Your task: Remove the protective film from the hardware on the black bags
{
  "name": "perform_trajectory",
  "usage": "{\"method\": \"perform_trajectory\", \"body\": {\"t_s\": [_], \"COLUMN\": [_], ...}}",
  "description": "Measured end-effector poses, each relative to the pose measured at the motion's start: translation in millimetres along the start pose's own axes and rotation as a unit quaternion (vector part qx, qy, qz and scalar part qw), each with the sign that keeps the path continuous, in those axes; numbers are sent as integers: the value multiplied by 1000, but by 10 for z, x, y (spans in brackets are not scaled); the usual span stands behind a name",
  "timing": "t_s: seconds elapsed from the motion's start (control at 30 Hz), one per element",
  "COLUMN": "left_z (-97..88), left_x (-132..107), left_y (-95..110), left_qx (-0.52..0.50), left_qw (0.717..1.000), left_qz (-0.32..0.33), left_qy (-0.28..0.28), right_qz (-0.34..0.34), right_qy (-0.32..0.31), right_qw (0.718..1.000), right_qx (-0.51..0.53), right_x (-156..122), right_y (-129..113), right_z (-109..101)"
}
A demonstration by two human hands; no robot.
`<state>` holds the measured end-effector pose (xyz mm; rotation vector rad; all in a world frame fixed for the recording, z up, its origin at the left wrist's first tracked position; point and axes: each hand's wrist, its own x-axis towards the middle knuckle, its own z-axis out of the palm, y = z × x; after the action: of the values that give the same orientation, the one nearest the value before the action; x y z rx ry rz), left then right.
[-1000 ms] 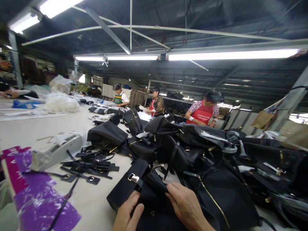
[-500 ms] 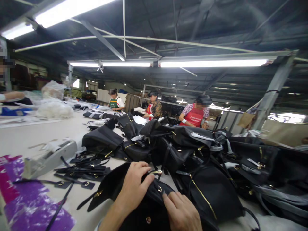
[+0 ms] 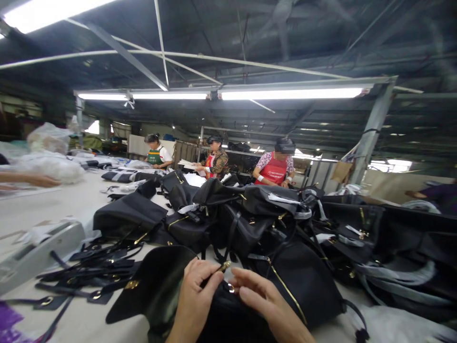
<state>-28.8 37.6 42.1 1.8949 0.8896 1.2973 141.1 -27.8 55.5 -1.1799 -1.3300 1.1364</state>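
Note:
A black handbag [image 3: 153, 286] lies before me with its flap turned out to the left, a gold turn-lock fitting [image 3: 132, 285] on the flap. My left hand [image 3: 196, 296] is closed, thumb against fingers, on a short black strap that ends in a gold clasp [image 3: 225, 266]. Just below the clasp, a small gold ring [image 3: 231, 287] shows on the bag. My right hand [image 3: 262, 297] is beside that ring, fingers stretched out and thumb apart, with nothing seen in it. Both hands hide part of the bag.
Several black bags [image 3: 235, 224] are heaped beyond and to the right. Loose black straps [image 3: 93, 271] lie at left by a grey tape dispenser [image 3: 46, 255]. Purple plastic [image 3: 9, 321] is at the lower left. Three co-workers stand across the table; another person's arm [image 3: 28, 179] reaches in from the left.
My view has swung to the right. My right hand has lifted off the bag's edge and opened near the ring. My left hand now has the clasped strap between thumb and fingers.

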Motion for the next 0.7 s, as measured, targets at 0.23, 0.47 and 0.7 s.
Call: {"method": "perform_trajectory", "body": {"t_s": [0.23,0.47,0.7], "left_z": [201,259,292], "left_x": [16,-44,-61], "left_y": [-334,-489,-566], "left_qx": [51,159,161], "left_qw": [999,987,986], "left_qz": [4,18,-12], "left_qy": [-14,-21,-35], "right_qz": [-1,15,7], "right_qy": [91,74,84], "right_qw": [977,965,969], "right_qx": [193,252,232], "right_x": [384,537,563], "right_y": [392,670,776], "right_z": [104,59,30]}}
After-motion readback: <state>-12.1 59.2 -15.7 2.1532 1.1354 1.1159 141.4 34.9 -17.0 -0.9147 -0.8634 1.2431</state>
